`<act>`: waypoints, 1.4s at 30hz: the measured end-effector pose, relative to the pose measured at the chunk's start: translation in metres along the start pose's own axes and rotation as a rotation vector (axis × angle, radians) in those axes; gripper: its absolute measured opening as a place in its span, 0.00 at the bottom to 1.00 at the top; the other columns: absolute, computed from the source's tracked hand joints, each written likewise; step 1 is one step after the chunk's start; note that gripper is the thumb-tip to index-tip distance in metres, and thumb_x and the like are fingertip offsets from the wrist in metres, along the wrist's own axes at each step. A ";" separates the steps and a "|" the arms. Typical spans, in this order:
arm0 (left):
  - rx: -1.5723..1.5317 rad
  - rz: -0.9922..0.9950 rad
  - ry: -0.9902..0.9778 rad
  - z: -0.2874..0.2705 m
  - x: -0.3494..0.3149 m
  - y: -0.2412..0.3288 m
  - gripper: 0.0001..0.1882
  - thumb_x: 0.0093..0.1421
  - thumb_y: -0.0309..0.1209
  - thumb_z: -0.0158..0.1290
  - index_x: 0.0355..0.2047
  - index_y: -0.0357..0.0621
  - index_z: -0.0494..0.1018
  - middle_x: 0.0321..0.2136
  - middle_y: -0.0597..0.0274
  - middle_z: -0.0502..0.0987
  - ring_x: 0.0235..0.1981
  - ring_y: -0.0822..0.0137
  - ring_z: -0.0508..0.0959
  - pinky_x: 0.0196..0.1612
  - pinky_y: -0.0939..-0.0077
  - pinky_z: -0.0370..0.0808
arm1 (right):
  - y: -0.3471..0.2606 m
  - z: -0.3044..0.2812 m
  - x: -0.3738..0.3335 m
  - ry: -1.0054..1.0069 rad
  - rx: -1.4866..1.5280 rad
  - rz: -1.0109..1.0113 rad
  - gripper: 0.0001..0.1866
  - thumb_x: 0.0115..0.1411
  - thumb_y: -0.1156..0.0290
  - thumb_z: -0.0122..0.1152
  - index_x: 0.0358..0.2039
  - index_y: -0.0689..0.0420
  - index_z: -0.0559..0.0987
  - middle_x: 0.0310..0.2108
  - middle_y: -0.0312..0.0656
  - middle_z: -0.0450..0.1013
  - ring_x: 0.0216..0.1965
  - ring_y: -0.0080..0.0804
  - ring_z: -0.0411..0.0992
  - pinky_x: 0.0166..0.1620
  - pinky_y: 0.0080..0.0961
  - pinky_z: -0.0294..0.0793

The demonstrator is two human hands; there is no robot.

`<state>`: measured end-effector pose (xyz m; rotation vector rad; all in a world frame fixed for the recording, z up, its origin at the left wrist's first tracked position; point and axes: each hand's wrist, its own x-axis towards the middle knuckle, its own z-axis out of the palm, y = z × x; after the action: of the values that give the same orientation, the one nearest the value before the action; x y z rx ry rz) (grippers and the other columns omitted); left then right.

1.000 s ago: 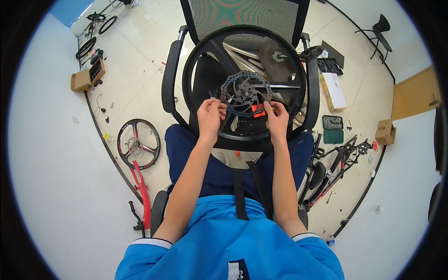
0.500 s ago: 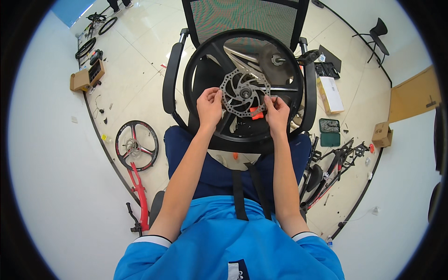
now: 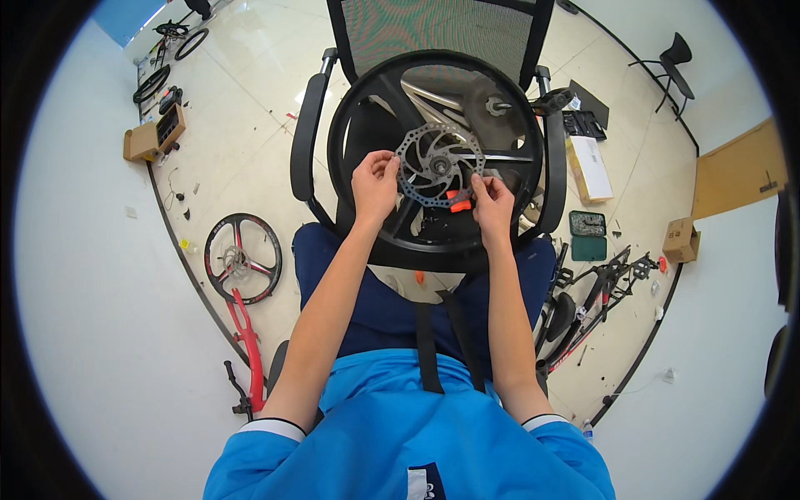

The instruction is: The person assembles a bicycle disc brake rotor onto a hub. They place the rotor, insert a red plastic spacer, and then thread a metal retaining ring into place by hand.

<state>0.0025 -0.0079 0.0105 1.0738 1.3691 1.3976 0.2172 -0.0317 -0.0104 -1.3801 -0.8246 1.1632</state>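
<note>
A silver brake disc (image 3: 417, 182) with holes round its rim lies at the hub of a black spoked bicycle wheel (image 3: 337, 150). The wheel rests flat across the seat of a black office chair (image 3: 307, 137). Pinched at the disc's left edge are the fingers of my left hand (image 3: 376, 185). My right hand (image 3: 492, 202) grips the lower right edge between thumb and finger. Just under the disc, by my right fingertips, an orange-red piece (image 3: 457, 202) shows. Inside the wheel's far right part sits a metal part with an axle (image 3: 497, 106).
A wheel with red-marked spokes (image 3: 276, 265) and a red fork (image 3: 248, 333) lie on the left floor. On the right are a bicycle frame (image 3: 602, 293), a green case (image 3: 589, 248), a white box (image 3: 592, 167) and a cardboard box (image 3: 682, 242). Chair armrests flank the wheel.
The disc has turned or tilted slightly and shifted a little to the right. My right hand has moved slightly down along its edge; the left hand keeps nearly the same place.
</note>
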 end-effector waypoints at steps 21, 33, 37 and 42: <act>0.263 0.553 -0.129 0.035 -0.017 0.039 0.05 0.57 0.23 0.63 0.33 0.37 0.80 0.28 0.59 0.80 0.25 0.70 0.79 0.30 0.78 0.74 | 0.005 0.007 0.003 0.062 -0.009 -0.057 0.15 0.66 0.65 0.65 0.27 0.60 0.74 0.21 0.27 0.66 0.24 0.14 0.59 0.28 0.18 0.60; 0.168 0.393 -0.158 0.037 -0.016 0.021 0.07 0.62 0.24 0.58 0.40 0.36 0.78 0.39 0.59 0.85 0.32 0.74 0.81 0.40 0.79 0.77 | -0.004 0.014 -0.004 0.080 0.124 0.011 0.13 0.65 0.66 0.66 0.29 0.60 0.76 0.20 0.27 0.65 0.21 0.13 0.58 0.26 0.17 0.59; 0.191 0.394 -0.142 0.039 -0.017 0.021 0.06 0.63 0.24 0.58 0.40 0.36 0.78 0.39 0.59 0.85 0.32 0.75 0.81 0.40 0.79 0.77 | -0.015 0.014 -0.014 0.243 -0.069 -0.207 0.10 0.62 0.69 0.69 0.31 0.62 0.77 0.18 0.27 0.66 0.18 0.13 0.58 0.23 0.18 0.58; 0.121 0.333 -0.116 0.042 -0.017 0.020 0.07 0.63 0.25 0.59 0.40 0.35 0.79 0.37 0.59 0.85 0.33 0.75 0.81 0.40 0.80 0.77 | -0.057 0.032 -0.026 0.194 -0.281 -0.523 0.06 0.58 0.74 0.69 0.31 0.62 0.81 0.18 0.31 0.70 0.20 0.15 0.64 0.25 0.18 0.63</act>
<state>0.0469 -0.0143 0.0312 1.4924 1.2428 1.4736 0.1873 -0.0374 0.0529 -1.3616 -1.1514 0.5167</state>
